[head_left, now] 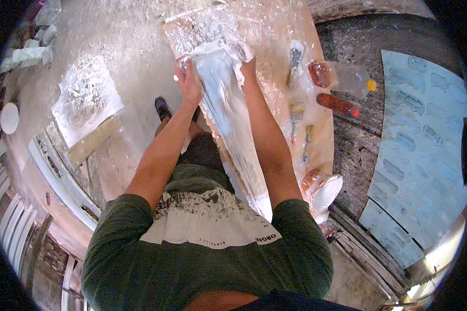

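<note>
A long, white and pale-blue piece [216, 93] with a wavy, wet-looking surface runs from the work board down toward my body. Whether it is cloth or a stiff moulding I cannot tell. My left hand [189, 82] is closed on its far left edge, with a white smear on a finger. My right hand [247, 66] grips the far right corner, where folded white material [238, 52] covers most of the fingers. Under the piece lies a tan board [270, 31], heavily spattered with white near the far end.
Right of my hands lie a white-smeared brush [296, 54], another brush [308, 136], a clear bottle with a yellow cap [350, 78], a red-capped bottle [337, 104] and a white-smeared tub [324, 191]. A blue panel [415, 140] stands farther right. A spattered white sheet [88, 98] lies left.
</note>
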Demonstrator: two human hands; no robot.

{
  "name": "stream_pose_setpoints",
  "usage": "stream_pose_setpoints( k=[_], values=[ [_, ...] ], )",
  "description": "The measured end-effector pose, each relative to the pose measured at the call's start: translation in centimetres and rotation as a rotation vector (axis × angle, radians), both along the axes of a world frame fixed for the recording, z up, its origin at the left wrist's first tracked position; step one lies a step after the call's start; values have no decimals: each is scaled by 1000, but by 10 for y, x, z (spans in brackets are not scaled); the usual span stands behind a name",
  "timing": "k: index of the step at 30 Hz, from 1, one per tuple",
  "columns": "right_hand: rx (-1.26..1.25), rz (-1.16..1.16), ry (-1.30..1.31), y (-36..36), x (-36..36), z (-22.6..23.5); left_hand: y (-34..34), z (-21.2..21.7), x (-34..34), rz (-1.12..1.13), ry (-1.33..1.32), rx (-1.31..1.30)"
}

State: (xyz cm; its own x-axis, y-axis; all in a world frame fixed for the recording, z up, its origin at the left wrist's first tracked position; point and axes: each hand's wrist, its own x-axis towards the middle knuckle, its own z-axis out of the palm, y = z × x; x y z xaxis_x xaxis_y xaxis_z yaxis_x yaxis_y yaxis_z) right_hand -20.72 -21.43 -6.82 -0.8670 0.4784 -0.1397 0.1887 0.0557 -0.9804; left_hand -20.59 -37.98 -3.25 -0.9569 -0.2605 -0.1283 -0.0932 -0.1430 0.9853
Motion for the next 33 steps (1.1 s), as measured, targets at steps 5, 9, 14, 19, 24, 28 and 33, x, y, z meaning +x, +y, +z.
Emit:
stream_pose_setpoints(
  k=[5, 9, 14, 19, 24, 28, 33],
  values=[
    [-125, -114, 21, -1, 40, -9, 6, 3, 32, -1, -16, -3],
    [-177, -20, 94, 4, 74, -11, 9, 10, 69, 4, -57, -7],
    [-126, -29, 152, 11, 136, -9, 14, -20, 130, -21, -112, 143],
    [-146, -72, 132, 30, 216, -34, 29, -4, 204, -9, -140, 175],
    [-234, -96, 156, 21, 292, 7, 34, -17, 285, -141, -55, 98],
    [-181, -89, 146, 23, 363, 17, 45, -1, 355, -97, -117, 30],
    [-120, -86, 134, 33, 451, 13, 57, -8, 431, -50, -21, -40]
  ],
)
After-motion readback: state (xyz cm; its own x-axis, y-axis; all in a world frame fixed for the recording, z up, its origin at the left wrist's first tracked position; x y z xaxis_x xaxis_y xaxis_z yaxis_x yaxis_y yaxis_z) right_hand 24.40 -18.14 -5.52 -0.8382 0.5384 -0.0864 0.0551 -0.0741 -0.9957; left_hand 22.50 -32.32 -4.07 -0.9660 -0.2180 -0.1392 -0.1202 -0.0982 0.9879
